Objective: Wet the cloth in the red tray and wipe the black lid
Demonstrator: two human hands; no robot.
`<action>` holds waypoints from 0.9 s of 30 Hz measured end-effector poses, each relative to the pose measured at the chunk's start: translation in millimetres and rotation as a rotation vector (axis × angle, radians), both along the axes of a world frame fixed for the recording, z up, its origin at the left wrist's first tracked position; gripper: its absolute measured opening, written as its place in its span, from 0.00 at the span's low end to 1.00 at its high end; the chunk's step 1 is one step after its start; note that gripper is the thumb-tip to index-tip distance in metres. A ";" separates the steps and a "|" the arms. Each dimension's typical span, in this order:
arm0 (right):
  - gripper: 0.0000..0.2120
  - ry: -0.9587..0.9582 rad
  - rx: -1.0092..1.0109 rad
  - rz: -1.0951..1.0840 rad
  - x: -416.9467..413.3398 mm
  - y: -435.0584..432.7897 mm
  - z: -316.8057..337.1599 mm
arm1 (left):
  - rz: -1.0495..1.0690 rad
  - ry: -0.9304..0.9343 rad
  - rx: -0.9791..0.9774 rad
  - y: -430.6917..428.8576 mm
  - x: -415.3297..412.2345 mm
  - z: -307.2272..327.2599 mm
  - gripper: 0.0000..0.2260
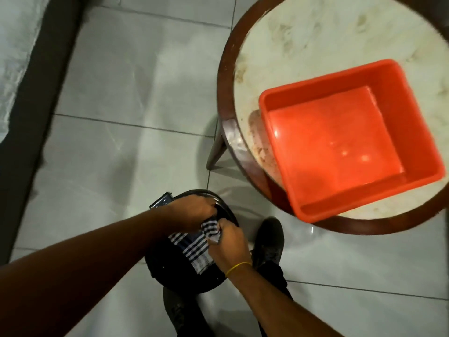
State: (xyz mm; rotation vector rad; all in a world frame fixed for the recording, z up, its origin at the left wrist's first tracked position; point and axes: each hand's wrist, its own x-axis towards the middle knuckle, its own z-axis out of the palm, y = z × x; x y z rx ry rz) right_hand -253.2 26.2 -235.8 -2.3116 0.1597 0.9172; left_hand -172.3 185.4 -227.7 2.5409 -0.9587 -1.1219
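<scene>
Left hand [192, 210] closed on the far rim of the round black lid [170, 271], fingers curled over the edge, holding it low above the pale tiled floor [109, 117]. Right hand [228, 242] fisted around the blue-and-white striped cloth [194, 246]; the cloth's bunched end sits between both hands, the rest drapes across the lid's surface. Thin yellow band [239, 266] on right wrist. Red rectangular plastic tray [340, 142] sits on the round marble-top table with dark wooden rim [315, 45], up and to the right, well apart from the hands. Looks like shallow water inside the tray. Dark shoes [271, 239] below the lid.
</scene>
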 end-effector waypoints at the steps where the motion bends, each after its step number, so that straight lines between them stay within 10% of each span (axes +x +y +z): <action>1: 0.06 0.006 0.018 0.026 7.3 -4.6 16.2 | 0.034 0.014 -0.030 0.6 4.3 19.1 0.17; 7: 0.22 -0.215 0.172 0.073 60.8 -25.2 165.7 | 0.021 -0.094 -0.040 1.5 58.6 175.3 0.14; 15: 0.17 -0.569 0.044 0.295 145.6 -93.8 330.6 | 0.082 -0.390 -0.229 -43.1 118.0 344.0 0.10; 21: 0.19 -0.802 -0.043 0.453 195.1 -155.8 321.9 | 0.307 -0.528 -0.266 -93.6 108.0 329.6 0.18; 27: 0.26 -0.355 -0.321 0.766 182.0 -205.2 227.8 | 0.332 -0.186 -0.091 -144.0 62.6 251.3 0.14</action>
